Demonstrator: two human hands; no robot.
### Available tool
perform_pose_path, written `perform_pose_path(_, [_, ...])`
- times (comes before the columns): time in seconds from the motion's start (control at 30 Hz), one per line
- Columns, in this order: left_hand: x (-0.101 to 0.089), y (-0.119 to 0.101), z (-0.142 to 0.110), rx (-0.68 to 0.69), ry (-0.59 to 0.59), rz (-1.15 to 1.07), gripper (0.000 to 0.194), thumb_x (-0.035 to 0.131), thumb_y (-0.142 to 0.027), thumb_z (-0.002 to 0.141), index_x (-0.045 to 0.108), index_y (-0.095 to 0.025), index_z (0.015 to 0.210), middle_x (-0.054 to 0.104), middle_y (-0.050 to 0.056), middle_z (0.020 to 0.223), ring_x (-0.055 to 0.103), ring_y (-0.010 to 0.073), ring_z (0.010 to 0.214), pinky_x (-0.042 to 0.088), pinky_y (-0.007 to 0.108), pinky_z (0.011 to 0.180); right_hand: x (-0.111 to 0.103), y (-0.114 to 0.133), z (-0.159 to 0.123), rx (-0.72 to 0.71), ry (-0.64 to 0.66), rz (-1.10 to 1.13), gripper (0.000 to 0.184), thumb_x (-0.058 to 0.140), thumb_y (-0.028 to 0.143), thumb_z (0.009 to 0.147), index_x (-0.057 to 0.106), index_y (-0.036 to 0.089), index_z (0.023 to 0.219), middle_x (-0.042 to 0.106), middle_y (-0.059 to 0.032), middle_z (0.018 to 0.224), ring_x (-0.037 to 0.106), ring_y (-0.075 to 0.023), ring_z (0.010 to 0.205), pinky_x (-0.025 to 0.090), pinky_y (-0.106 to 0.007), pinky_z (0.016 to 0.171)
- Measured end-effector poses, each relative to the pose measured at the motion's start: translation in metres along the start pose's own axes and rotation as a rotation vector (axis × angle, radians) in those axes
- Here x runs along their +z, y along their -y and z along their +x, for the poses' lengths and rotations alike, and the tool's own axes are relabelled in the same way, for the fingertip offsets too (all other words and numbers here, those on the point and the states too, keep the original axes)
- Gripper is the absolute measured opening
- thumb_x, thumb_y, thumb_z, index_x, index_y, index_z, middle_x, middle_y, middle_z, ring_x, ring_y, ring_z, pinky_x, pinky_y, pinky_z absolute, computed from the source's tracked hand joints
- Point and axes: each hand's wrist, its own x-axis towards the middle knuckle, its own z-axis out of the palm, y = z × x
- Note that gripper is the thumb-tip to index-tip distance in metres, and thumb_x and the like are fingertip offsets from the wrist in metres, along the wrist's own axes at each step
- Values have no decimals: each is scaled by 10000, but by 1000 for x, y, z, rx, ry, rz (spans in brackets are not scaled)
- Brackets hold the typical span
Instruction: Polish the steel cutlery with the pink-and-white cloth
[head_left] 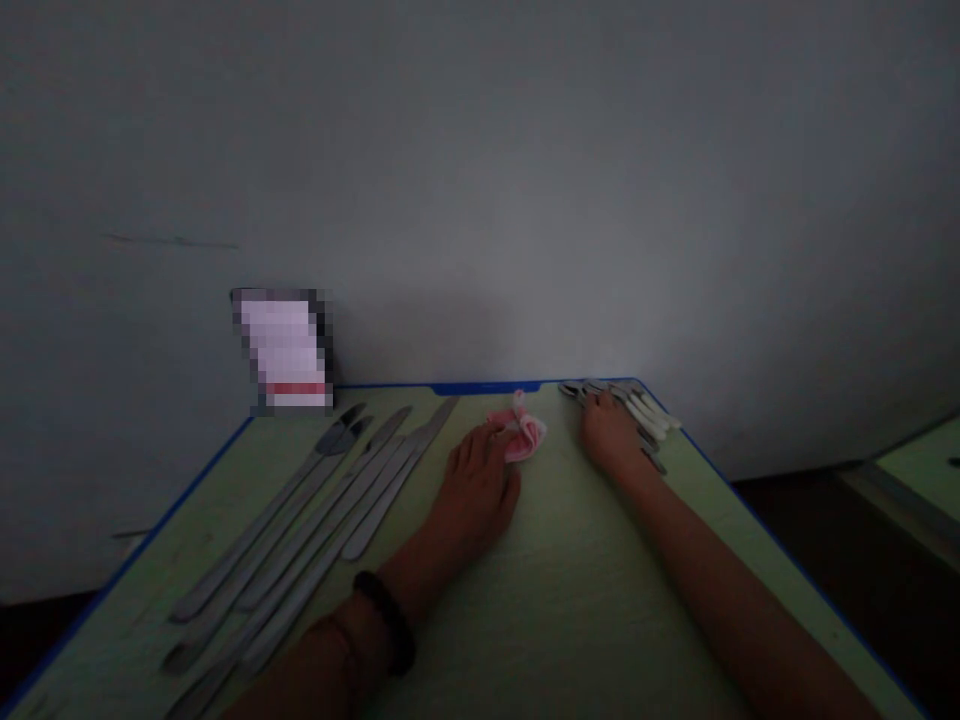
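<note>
My left hand [476, 487], with a dark band on the wrist, rests on the table with its fingers curled on a bunched pink and white cloth [529, 437]. At the far right, my right hand [609, 428] reaches into a group of spoons [574, 389], its fingertips closed on one of them. Part of that spoon is hidden under the hand. White-handled cutlery [651, 414] lies just right of it. To the left of my left hand, several long metal table knives [375, 490] and spoons [341, 437] lie side by side, slanting away from me.
The light green table [570, 610] has a blue edge and meets a grey wall [480, 180] at the back. A blurred-out upright device [285, 350] leans at the back left corner. Dark floor [832, 550] shows on the right.
</note>
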Motion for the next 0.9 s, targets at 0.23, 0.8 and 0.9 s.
perform_pose_path(0.23, [2, 1, 0, -12, 61, 10, 454, 466, -222, 855, 361, -169, 1293, 394, 141, 1338, 353, 277, 1248, 306, 472, 1040, 9, 2, -3, -26, -31, 58, 392, 298, 70, 839, 562, 88, 1128, 527, -253, 1104, 583, -322, 945, 457, -415, 725])
perform_pose_path(0.8, [-5, 10, -4, -41, 70, 84, 355, 440, -253, 871, 427, -141, 1207, 465, 139, 1255, 413, 258, 1192, 329, 438, 1030, -6, 44, -29, -267, -328, 355, 418, 323, 324, 925, 431, 143, 1285, 518, -156, 1124, 512, -255, 1010, 420, -380, 871])
perform_pose_path(0.9, [-6, 16, -6, -63, 69, 117, 336, 423, -273, 885, 442, -132, 1190, 494, 146, 1229, 442, 253, 1168, 337, 433, 1022, -2, 59, -40, -372, -255, 485, 434, 281, 348, 938, 406, 177, 1316, 519, -139, 1109, 532, -229, 966, 438, -364, 851])
